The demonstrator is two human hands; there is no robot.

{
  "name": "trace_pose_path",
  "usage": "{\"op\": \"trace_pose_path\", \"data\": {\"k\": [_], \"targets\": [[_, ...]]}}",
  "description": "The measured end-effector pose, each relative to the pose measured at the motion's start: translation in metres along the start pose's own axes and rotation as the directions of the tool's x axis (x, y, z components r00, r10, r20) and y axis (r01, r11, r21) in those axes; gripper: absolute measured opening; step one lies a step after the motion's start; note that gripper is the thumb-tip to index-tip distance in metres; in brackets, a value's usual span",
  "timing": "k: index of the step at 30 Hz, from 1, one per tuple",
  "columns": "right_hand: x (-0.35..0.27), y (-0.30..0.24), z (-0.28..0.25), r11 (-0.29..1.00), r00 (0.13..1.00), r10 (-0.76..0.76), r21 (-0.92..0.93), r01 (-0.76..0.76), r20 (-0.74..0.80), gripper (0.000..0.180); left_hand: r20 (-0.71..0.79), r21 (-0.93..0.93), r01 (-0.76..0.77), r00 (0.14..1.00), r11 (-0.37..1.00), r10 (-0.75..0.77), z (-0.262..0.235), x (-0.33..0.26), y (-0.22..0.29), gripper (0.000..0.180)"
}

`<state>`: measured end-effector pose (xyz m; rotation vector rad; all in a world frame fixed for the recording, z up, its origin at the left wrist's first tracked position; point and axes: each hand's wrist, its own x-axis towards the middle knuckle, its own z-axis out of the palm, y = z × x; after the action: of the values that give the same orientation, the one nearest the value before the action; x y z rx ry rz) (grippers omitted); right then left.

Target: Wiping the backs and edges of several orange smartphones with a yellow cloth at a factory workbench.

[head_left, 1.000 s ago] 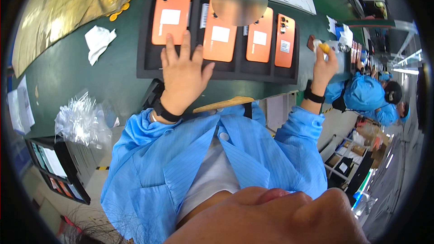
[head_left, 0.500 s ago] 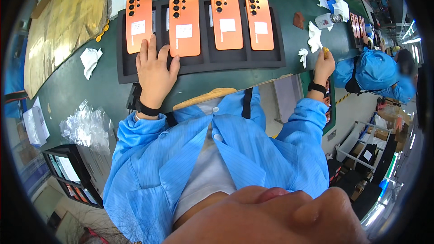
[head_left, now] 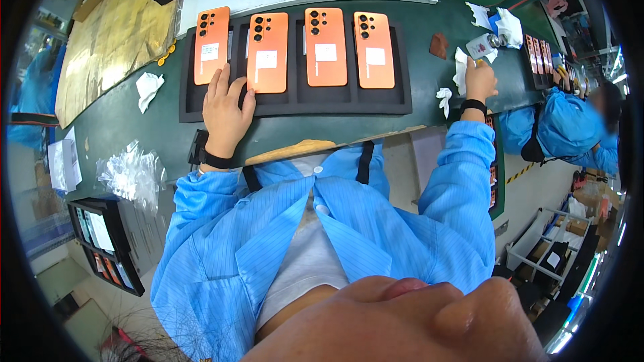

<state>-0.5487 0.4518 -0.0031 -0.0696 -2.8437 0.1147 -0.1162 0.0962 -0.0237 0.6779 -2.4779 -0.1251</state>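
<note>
Under L grip (head_left: 225, 104): tray (head_left: 295, 104), seemingly touching.

Four orange phones (head_left: 294, 47) lie back-up in one black tray (head_left: 295, 104) in front of me, one per slot. Each phone carries one white label, four labels in all. I count four crumpled white wipes: one (head_left: 147, 88) to the left of the tray and three (head_left: 461, 67) to its right. One pile of clear plastic bags (head_left: 131, 173) sits at my left elbow. One small brown block (head_left: 439, 45) lies right of the tray.
</note>
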Motion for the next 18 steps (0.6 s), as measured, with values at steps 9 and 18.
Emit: {"op": "trace_pose_path", "data": {"k": [9,18], "targets": [[0.02,0.005,0.018,0.992,1.0,-0.031,0.118,0.031,0.004,0.032,0.015,-0.03,0.04,0.999,0.999,-0.039,-0.002,-0.001,0.002,0.027],[-0.038,-0.003,-0.051,0.425,0.914,-0.403,0.892,0.155,0.033,0.021,-0.02,-0.478,0.061,0.997,0.876,-0.08,-0.024,0.018,0.033,0.022]]}}
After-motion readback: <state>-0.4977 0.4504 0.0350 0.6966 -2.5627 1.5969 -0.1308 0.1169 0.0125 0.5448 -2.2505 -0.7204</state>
